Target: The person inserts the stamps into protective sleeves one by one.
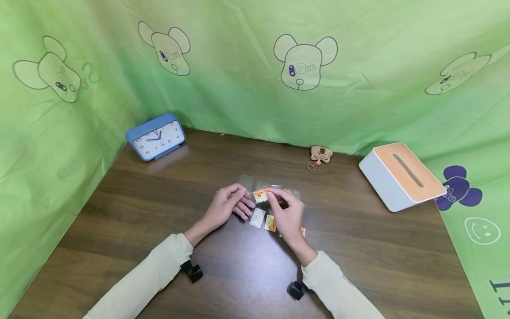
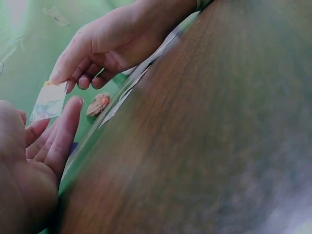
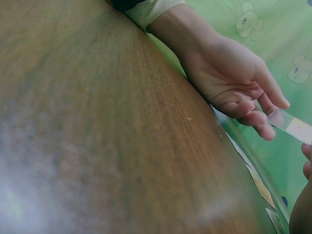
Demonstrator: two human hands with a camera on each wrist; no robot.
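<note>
Between the two hands hangs a small yellow-orange picture card [image 1: 260, 195] with a clear plastic sleeve [image 3: 282, 118] around or against it. My right hand [image 1: 287, 215] pinches the card's right end between thumb and fingers. At the opposite end, my left hand [image 1: 227, 206] holds the sleeve's edge with thumb and index finger, the other fingers loose. Below them on the table lie a pale grey card [image 1: 257, 218] and a yellow card [image 1: 270, 223]. Another orange card [image 1: 303, 231] is mostly hidden by the right hand. A flat clear sleeve [image 1: 246, 180] lies behind the left hand.
More clear plastic [image 1: 275, 185] lies behind the right hand. A blue alarm clock [image 1: 157, 136] stands at the back left. At the back are a brown bear-shaped item [image 1: 321, 153] and small rings [image 1: 311, 166]. A tissue box [image 1: 402, 177] sits at the right. Green cloth [image 1: 239, 66] surrounds the table.
</note>
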